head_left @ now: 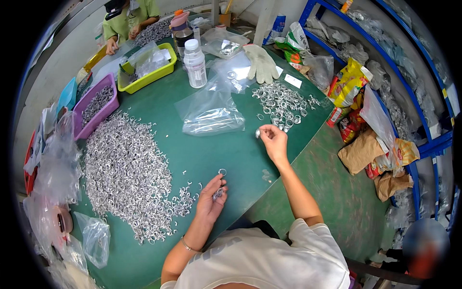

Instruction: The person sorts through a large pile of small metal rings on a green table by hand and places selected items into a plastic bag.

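Note:
My left hand (210,201) is closed low over the green table. Its fingertips pinch a silver ring (222,171), and a few more small metal pieces (218,193) lie against the fingers. Farther right, my right hand (275,143) pinches a shiny silver piece (258,133), seemingly a ring; the fingers partly cover it. Just beyond that hand is a loose heap of finished-looking silver rings (281,103). To the left of my left hand spreads a big pile of small, open, ring-shaped metal pieces (127,168), with stray ones trailing toward the hand.
Clear plastic bags (211,118) lie mid-table. Behind them stand a white bottle (195,65) and a work glove (260,64). Purple (114,103) and yellow-green baskets (173,58) line the far left. A co-worker (129,21) sits across. Blue shelving (409,72) fills the right.

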Available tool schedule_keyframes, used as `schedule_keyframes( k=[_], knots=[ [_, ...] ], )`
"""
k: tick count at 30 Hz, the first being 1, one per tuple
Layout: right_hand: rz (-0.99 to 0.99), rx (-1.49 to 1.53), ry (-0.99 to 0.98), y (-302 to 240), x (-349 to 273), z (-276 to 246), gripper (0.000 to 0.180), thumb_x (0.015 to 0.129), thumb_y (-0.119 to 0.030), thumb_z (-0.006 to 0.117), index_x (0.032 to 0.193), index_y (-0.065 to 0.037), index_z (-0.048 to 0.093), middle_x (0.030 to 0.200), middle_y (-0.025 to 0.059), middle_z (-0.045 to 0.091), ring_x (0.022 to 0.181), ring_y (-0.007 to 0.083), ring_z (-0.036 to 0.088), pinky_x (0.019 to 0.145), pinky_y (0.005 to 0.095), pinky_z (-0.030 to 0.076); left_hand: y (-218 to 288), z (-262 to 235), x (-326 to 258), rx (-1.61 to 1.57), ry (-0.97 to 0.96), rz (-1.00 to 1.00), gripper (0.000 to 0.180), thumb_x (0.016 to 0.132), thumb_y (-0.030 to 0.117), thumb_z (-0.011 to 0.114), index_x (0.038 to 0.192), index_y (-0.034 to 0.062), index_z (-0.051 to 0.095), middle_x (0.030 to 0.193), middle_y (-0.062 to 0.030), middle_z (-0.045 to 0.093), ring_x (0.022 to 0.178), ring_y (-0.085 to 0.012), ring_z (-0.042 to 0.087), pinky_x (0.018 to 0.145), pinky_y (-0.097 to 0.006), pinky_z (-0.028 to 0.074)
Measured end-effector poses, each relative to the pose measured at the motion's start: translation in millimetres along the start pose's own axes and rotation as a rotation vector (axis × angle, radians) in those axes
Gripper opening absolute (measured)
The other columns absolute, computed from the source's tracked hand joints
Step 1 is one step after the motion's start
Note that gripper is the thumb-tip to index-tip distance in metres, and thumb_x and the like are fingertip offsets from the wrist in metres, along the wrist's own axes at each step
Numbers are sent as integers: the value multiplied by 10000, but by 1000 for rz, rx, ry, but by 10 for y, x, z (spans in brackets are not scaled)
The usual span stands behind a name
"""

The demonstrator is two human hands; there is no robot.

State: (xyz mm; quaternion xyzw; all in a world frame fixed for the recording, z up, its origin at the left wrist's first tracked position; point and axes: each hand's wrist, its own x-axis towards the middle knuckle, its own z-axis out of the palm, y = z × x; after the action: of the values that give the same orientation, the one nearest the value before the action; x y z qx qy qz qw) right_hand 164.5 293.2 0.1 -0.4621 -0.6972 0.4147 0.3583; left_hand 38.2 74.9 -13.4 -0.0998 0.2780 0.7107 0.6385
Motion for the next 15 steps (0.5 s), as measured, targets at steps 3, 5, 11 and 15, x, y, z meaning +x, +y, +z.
schedule_keyframes(
  k=[3,5,11,15],
  knots=[
    [-488,-470,264,101,210,-34,71,742,-21,609,810,0,613,772,111,587,712,241,530,663,361,423,-5,-37,-6,4,-13,8,271,853,56,584,1116,0,550,892,-85,608,724,-149,584,585,-217,528],
    [-569,-599,322,203,413,-58,55,717,-31,612,770,-16,609,808,133,594,804,295,526,738,401,408,-1,-42,-7,5,-21,13,274,852,56,586,1117,-3,554,890,-87,615,729,-153,589,586,-220,525],
    [-469,-504,281,416,779,-464,69,717,-19,611,780,-8,635,779,150,617,767,311,570,705,393,448,12,-38,-26,13,7,5,270,850,35,574,1115,-9,550,898,-90,612,736,-159,590,596,-224,529],
    [-140,-475,29,255,475,-835,74,729,-10,627,802,-8,618,801,139,597,787,300,588,689,384,469,29,-56,-65,31,39,38,267,844,15,570,1109,-17,549,926,-97,607,756,-161,595,618,-230,537]
  ],
)
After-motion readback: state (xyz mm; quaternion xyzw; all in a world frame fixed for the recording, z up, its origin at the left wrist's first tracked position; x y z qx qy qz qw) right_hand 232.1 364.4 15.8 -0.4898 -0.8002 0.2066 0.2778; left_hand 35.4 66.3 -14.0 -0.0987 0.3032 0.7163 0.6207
